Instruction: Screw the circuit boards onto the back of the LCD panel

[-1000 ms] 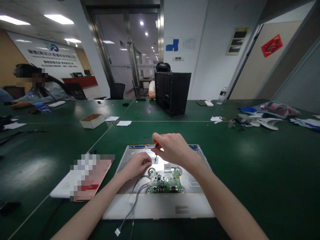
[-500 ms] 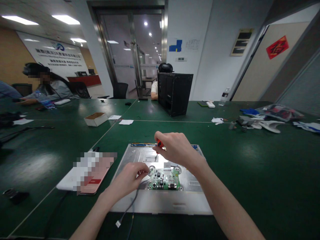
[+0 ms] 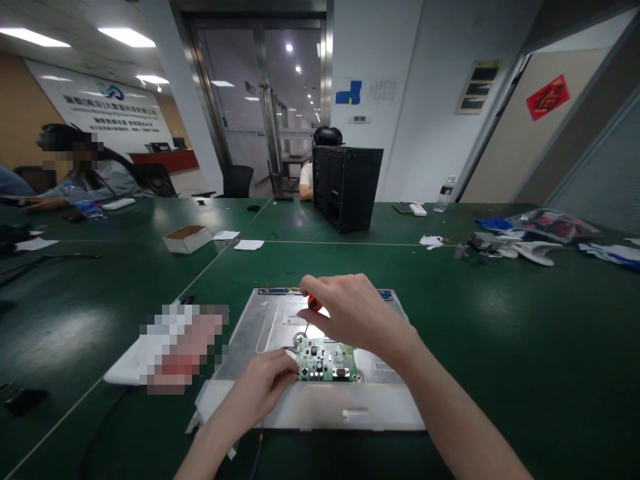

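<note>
A silver metal panel [image 3: 260,327] lies flat on the green table [image 3: 500,333] before me. A small green circuit board [image 3: 327,360] sits on its near middle. My right hand [image 3: 350,313] grips a small screwdriver with an orange handle [image 3: 313,303], its tip pointing down at the board's far left corner. My left hand [image 3: 265,387] rests on the panel with its fingers pinched against the board's left edge. Whether it holds the grey cable there is hidden.
A blurred white and pink flat item [image 3: 170,347] lies left of the panel. A black computer case [image 3: 345,187] stands at the back, an open cardboard box [image 3: 187,239] back left, clutter [image 3: 520,243] back right. A person [image 3: 75,173] sits far left.
My left hand slid toward me along the panel to the board's left edge. My right hand lowered the screwdriver closer to the board. The loose cable end is no longer visible.
</note>
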